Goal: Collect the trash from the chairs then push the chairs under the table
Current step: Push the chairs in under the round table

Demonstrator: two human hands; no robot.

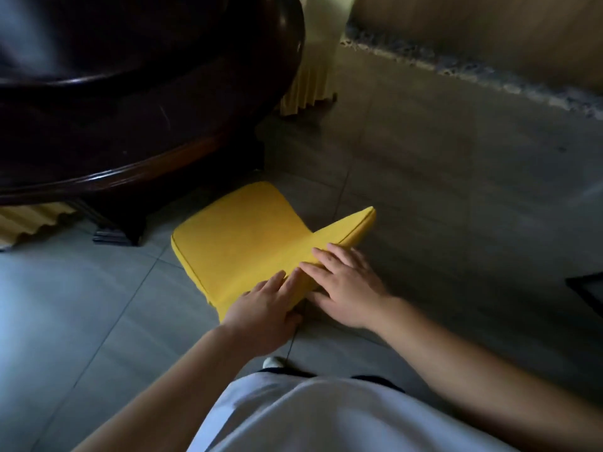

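Left hand (264, 308) pinches chair (235, 243) backrest top, thumb behind; right hand (346, 288) lies flat over it, fingers spread. Cover likely soft, frame stiff; should slide on floor (98, 305). Seat just outside worktop (98, 179) edge.

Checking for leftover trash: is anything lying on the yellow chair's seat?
No, the chair shows only bare yellow fabric on its seat, nothing lying there.
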